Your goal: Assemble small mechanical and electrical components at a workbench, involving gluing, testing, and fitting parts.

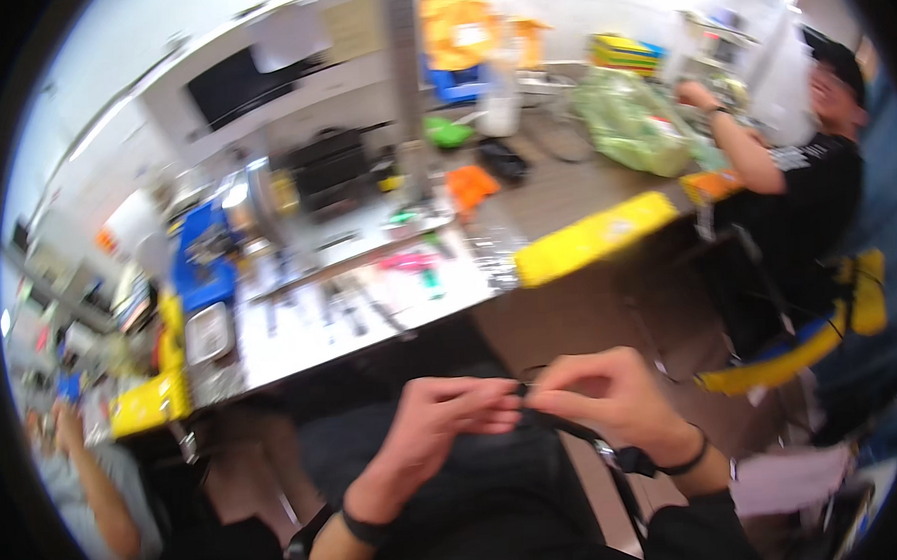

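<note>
Both my hands meet over my lap, in front of the table's near edge. My left hand (443, 426) has its fingers drawn together in a pinch, the tips pointing right. Facing it, my right hand (614, 398) pinches thumb against forefinger, leaving a round gap behind the tips. Between the two sets of fingertips shows a tiny dark piece (522, 389), too small and blurred to name. Dark bands circle both wrists. Beyond my hands, the white work surface (292, 357) carries several slim dark tools (348, 310) and a pink item (406, 263).
A blue tray (203, 266) and a clear container (210, 333) stand at the left. Yellow padding (597, 237) lines the table edge at right, near a green plastic bag (630, 122). One person (805, 184) sits at the right, another (103, 505) at the lower left.
</note>
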Motion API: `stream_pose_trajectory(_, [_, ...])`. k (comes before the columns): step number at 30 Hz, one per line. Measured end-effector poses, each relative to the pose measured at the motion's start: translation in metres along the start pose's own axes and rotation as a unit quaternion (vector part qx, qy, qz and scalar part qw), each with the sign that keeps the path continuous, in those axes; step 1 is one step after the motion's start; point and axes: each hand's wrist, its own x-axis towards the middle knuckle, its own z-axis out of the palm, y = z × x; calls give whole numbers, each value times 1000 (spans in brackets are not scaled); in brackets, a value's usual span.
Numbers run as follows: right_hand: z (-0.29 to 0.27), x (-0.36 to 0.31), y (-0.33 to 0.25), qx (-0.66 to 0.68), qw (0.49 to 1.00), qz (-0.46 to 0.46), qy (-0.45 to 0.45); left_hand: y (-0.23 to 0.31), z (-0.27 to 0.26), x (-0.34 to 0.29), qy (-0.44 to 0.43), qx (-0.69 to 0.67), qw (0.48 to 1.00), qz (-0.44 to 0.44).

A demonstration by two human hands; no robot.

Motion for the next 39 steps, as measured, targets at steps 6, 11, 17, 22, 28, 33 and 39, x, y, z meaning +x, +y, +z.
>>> stream_pose_trajectory(6, [-1, -4, 4, 57, 998, 32, 2, -6, 0, 5, 23, -46, 998, 48])
stream_pose_trajectory(11, [10, 0, -2, 43, 999, -3, 23, -8, -6, 0, 40, -45, 983, 172])
stream_pose_trajectory(17, [22, 2, -3, -26, 991, -98, 87, -11, -4, -6, 26, -4, 962, 273])
stream_pose_trajectory(22, [31, 12, -1, -90, 982, -142, 86, -5, 2, -12, 68, 37, 954, 288])
stream_pose_trajectory(28, [30, 15, 4, -106, 983, -137, 61, -11, -3, -12, 53, 74, 950, 299])
stream_pose_trajectory(33, [30, 17, 9, -95, 986, -130, 38, -13, -2, -13, 81, 82, 945, 305])
stream_pose_trajectory(39, [30, 18, 10, -112, 985, -128, 41, -13, 1, -12, 95, 82, 949, 290])
